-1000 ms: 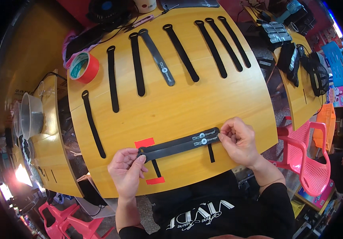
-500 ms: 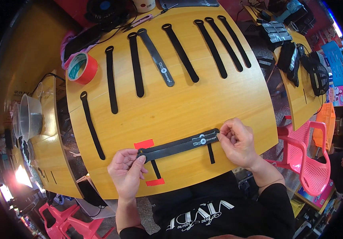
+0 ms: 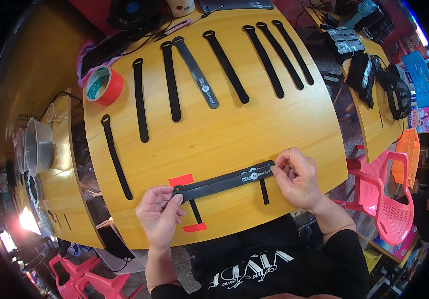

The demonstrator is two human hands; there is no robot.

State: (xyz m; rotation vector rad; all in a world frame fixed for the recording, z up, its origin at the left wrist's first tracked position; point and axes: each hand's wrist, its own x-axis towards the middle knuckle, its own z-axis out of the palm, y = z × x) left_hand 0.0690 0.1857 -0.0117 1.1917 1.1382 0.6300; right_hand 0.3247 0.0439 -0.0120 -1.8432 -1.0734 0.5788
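Near the front edge of the table, two dark cable straps with printed faces stretch between my hands, one overlapping the other; the front cable strap [image 3: 212, 190] covers most of the rear one. My left hand [image 3: 159, 209] pinches their eyelet end between thumb and fingers. At the opposite end, my right hand [image 3: 296, 178] grips the tips with its fingertips. Beneath them, red tape pieces [image 3: 195, 227] and two thin black strips [image 3: 264, 192] lie on the wood. Farther back, several black straps lie spread in a row, including a printed grey strap [image 3: 194, 70].
A red tape roll [image 3: 112, 87] stands at the back left of the yellow wooden table [image 3: 214, 137]. A pink cutter [image 3: 178, 26] lies by the far edge. Pink chairs [image 3: 381, 194] stand to the right, and another table with black goods lies beyond.
The front strap now hides more of the rear strap's printing. Both hands stay in nearly the same place, still pinching the ends.
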